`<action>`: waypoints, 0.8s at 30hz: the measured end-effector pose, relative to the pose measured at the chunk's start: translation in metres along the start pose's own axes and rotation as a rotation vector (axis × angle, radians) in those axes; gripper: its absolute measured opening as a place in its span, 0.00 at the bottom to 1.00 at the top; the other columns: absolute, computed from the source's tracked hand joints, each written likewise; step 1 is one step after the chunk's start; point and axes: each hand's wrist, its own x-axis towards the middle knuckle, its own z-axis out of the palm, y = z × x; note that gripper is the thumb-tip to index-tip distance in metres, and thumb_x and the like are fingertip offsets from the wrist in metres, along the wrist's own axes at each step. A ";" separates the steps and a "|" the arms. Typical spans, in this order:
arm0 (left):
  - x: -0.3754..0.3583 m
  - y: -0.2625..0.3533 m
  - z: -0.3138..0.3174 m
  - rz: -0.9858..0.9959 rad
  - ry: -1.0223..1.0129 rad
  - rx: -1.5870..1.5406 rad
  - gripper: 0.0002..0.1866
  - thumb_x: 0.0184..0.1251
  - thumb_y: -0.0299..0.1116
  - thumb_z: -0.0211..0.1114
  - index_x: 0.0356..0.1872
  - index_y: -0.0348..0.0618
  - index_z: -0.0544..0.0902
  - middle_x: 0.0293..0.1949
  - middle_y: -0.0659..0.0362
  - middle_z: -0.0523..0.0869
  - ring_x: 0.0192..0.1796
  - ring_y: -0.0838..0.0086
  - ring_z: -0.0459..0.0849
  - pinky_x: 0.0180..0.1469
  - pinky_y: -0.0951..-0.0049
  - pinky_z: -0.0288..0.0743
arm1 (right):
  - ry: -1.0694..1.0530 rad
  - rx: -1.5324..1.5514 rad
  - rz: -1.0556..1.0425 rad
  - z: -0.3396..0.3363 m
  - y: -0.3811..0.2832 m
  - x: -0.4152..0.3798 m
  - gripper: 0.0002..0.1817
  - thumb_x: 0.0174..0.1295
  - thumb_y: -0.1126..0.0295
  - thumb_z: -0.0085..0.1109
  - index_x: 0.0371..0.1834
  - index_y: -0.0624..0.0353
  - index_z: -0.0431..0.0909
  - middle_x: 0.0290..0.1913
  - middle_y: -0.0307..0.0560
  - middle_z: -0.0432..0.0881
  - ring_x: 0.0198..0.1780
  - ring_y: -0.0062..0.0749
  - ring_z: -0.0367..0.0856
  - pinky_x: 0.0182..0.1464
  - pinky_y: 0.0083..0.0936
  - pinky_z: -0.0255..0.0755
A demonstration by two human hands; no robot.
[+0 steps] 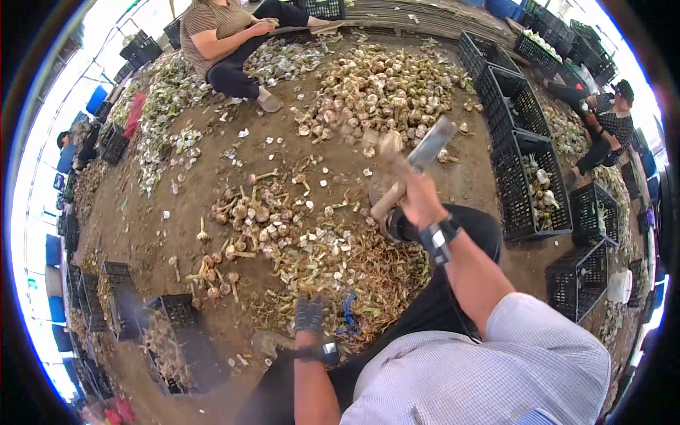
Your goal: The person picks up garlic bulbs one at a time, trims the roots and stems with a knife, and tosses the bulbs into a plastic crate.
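Note:
My right hand [423, 202] is closed around the wooden handle [387, 202] of a cleaver, whose broad metal blade [433, 144] points up and away from me. Beside the blade is a motion-blurred garlic bulb [389, 146]. My left hand [309, 315], in a dark glove, is low over the cut stems and roots [375, 283], its fingers pointing forward with no object visible in them. Ahead of it lie white garlic pieces [333, 244] and a small pile of stemmed garlic bulbs [258, 209].
A large heap of garlic [389, 88] lies farther ahead. Black crates stand at the right [520, 219] and lower left [177, 312]. One person [219, 42] sits at the upper left, another [613, 124] at the right. Blue string [348, 312] lies among the trimmings.

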 end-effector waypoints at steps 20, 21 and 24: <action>0.245 -0.003 -0.098 -0.334 0.453 0.234 0.42 0.64 0.56 0.63 0.68 0.30 0.65 0.66 0.43 0.72 0.62 0.57 0.75 0.60 0.60 0.69 | -0.452 -1.019 0.557 0.012 0.076 -0.059 0.15 0.58 0.64 0.67 0.43 0.63 0.80 0.31 0.43 0.83 0.33 0.25 0.78 0.41 0.28 0.73; 0.255 0.002 -0.101 -0.428 0.394 0.233 0.43 0.63 0.57 0.64 0.67 0.29 0.66 0.67 0.43 0.72 0.62 0.58 0.75 0.59 0.60 0.70 | -0.448 -1.049 0.567 0.013 0.077 -0.057 0.15 0.58 0.64 0.67 0.43 0.63 0.80 0.31 0.42 0.83 0.33 0.25 0.78 0.41 0.28 0.73; 0.280 -0.027 -0.112 -0.478 0.276 0.233 0.43 0.60 0.61 0.64 0.64 0.30 0.71 0.66 0.45 0.73 0.61 0.59 0.77 0.57 0.60 0.72 | -0.425 -1.086 0.574 0.008 0.087 -0.057 0.15 0.57 0.63 0.67 0.41 0.63 0.80 0.29 0.41 0.82 0.31 0.23 0.77 0.38 0.27 0.72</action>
